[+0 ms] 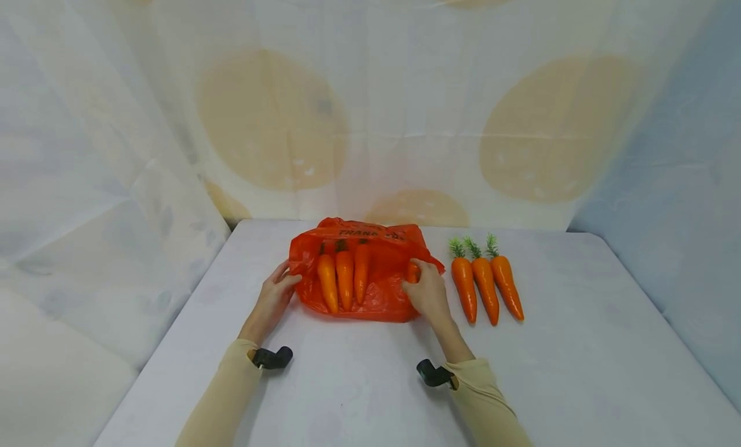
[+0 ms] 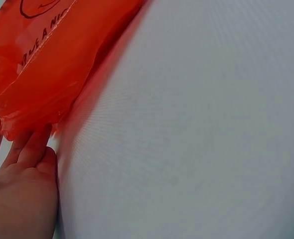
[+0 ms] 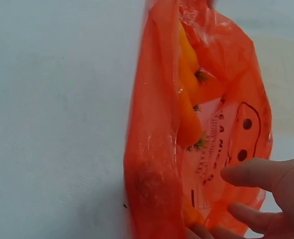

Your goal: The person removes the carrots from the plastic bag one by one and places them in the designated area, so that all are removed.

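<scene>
An orange-red plastic bag (image 1: 379,296) lies with its mouth partly spread, black print on it. Three carrots (image 1: 344,276) with green tops lie in it side by side. At the bag's left edge is my left hand (image 1: 276,292), thumb in front and fingers against the plastic (image 2: 42,117), holding that edge. Over the bag's right side, my right hand (image 1: 427,291) holds an orange carrot (image 1: 413,271), mostly hidden by the hand. In the right wrist view, the right hand's (image 3: 281,199) upper fingers are spread and its lower fingers are partly cut off beside the carrot (image 3: 191,214).
Right of the bag, three more carrots (image 1: 485,283) with green tops lie in a row on the white table (image 1: 359,383). Patterned cloth (image 1: 405,112) hangs behind the table and along both sides.
</scene>
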A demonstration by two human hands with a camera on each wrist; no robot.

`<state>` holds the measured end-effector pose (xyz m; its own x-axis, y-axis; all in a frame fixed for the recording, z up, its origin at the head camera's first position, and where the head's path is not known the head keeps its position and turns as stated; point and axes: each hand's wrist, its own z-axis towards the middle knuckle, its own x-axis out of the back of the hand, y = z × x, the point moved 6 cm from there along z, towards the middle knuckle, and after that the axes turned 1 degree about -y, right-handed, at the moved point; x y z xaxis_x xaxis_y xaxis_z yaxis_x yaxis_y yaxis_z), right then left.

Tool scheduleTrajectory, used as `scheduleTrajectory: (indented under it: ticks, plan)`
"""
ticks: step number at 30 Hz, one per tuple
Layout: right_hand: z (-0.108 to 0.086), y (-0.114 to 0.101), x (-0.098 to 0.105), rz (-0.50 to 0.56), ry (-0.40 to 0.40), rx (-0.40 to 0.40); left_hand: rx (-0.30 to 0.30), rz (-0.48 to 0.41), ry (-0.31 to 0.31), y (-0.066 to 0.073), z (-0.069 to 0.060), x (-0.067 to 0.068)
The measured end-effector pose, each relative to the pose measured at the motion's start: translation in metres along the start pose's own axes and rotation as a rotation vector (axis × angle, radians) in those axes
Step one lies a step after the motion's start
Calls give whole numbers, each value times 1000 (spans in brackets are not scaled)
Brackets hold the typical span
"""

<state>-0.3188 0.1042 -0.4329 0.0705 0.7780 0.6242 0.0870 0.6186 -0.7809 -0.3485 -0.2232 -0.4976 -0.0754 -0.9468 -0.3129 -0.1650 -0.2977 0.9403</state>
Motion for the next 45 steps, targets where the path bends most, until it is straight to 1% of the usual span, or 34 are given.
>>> scheduleTrajectory:
  ticks: [4,8,10,17,20,23,27,34,38,45]
  plan:
    - [3,2,-6,-57,15,9,14,-5,7,0,0,0]
    - [4,2,-13,-125,26,36,3,0,5,1,-1,0]
    - [4,2,-17,-140,24,40,-2,9,1,1,-1,-1]
    - [9,-1,-25,-200,-30,7,-7,11,-5,3,-1,0]
    - [12,-3,-26,-231,-33,29,-13,10,-6,4,-1,0]
    - [12,-4,-27,-252,-32,46,-5,9,-3,3,-1,1]
    - [11,-4,-28,-251,-30,49,8,-8,3,2,-3,1]
    - [9,-6,-26,-257,11,89,7,-4,-4,3,-3,-1]
    - [8,-11,-26,-251,4,105,5,-12,-7,3,-3,-1]
    - [6,-21,-25,-233,-20,101,8,0,-6,2,-3,-1]
